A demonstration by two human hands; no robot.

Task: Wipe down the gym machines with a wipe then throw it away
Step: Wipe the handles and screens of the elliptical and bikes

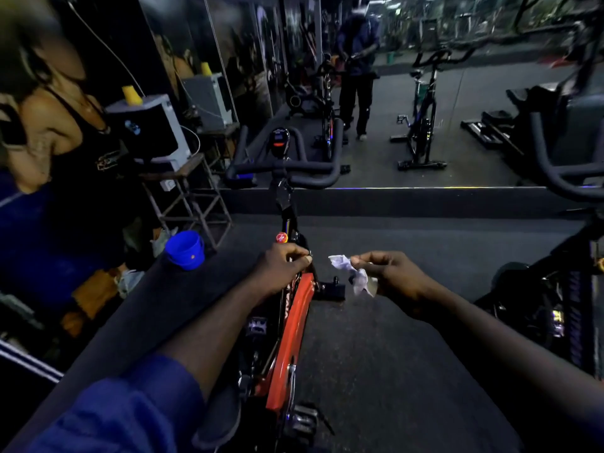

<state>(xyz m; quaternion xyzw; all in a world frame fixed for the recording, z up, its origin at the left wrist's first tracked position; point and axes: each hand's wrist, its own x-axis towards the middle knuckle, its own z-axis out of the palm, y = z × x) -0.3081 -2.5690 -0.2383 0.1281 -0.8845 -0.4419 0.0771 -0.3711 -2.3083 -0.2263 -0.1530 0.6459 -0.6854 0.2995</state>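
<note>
Blue plastic bucket (184, 250), round and tapered, sits at the left edge of the dark speckled rubber floor (392, 371). Left hand (282, 269) is clenched on the top of the spin bike (294, 322), fingers curled at the glossy red frame just below a small round red knob. Matte black padded handlebar (284, 168) curves ahead. Wipe (358, 277), white, thin and crumpled, hangs right of the frame and apart from it, pinched by the right hand (389, 273) between thumb and fingertips.

Your arms reach forward: left hand (283, 268) grips the red metal bike frame (295, 322), right hand (390, 273) pinches a crumpled white wipe (359, 278).
</note>
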